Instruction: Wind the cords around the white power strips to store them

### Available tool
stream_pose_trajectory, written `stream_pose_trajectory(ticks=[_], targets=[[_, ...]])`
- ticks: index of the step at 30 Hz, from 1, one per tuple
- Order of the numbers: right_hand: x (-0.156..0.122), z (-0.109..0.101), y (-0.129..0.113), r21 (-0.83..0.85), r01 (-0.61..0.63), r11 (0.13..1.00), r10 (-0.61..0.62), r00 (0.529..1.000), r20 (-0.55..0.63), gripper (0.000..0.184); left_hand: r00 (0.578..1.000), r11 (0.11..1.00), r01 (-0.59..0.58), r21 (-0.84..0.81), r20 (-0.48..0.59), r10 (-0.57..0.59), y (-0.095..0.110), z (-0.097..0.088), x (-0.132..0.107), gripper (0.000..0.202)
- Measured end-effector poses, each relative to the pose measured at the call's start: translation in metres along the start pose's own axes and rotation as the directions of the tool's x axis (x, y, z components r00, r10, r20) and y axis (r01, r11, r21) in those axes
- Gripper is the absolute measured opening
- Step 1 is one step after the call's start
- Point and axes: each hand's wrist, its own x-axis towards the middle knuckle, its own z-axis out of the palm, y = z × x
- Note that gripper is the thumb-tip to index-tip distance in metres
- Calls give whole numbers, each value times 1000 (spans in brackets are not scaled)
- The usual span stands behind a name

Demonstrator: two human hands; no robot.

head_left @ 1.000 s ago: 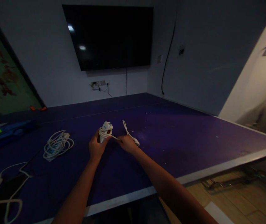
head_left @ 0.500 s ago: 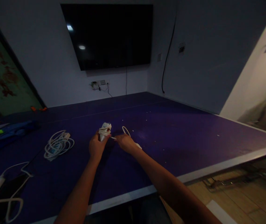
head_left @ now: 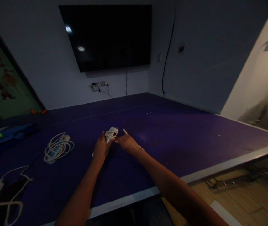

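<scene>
Head view, dim room. We noted the left hand (head_left: 101, 148) with its fingers clenched round the lower body of a white power strip (head_left: 113, 132). The strip was held tilted just above the purple desk (head_left: 218, 171), near the desk's middle. Turns of white cord (head_left: 109, 136) lay wound about the strip, bunched close to its upper end. The right hand (head_left: 128, 143) sat just beside it, fingers pinched on the cord's loose run. The rest of that run seemed to trail under the wrist, though the gloom hid the detail.

Our judgement of the risks:
- The turns sat near the strip's end, so any slack from the right hand could let them slide off and spring open.
- The loose tail lay beneath the right forearm and could snag there, jerking the strip in the left grip.
- The left hand held the strip low on its body, so a sideways pull on the cord could twist it out.

A coiled cable (head_left: 58, 147) lay well apart to the left, so tangling with it looked unlikely.
</scene>
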Motion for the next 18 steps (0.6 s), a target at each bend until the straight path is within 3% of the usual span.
stream_pose_trajectory(ticks=[5, 11, 18], targets=[[0, -4, -1, -7, -18, 1000, 18, 1000, 13, 26, 995, 999, -53, 0, 85, 53, 2, -5, -1, 73], [-4, -3, 0, 2, -6, 1000, 6, 998, -59, 26, 976, 998, -58, -23, 208, 61, 3, -10, 0, 108], [-1, -8, -1, 100, -26, 995, 31, 999, -45, 22, 973, 997, 43, 68, 225, -57, 6, -11, 1, 88]])
